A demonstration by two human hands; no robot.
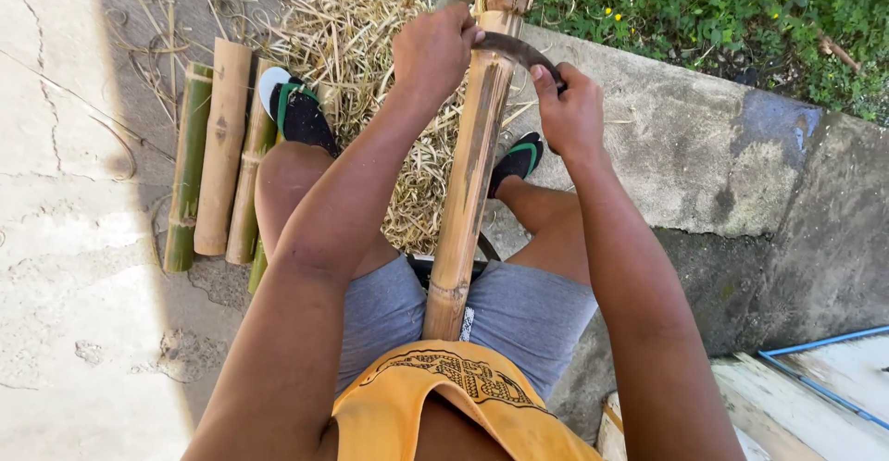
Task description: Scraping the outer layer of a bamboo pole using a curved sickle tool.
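Bright daylight, hard sun from upper right. Concrete ground (65,267) at left overexposed, near glare. Sharp shadow edge beside bamboo pieces (218,146). Focus crisp at centre; slight wide-angle stretch twd edges, no motion blur

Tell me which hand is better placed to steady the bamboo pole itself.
Probably left. The left hand sits right over the bamboo pole, gripping the curved blade there; the right hand holds the blade's other end, off beside the pole.

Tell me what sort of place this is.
Probably an outdoor yard used for working bamboo. Cut bamboo lengths lie on the cracked concrete ground, a heap of dry shavings sits by the feet, and green plants grow past a low concrete wall.
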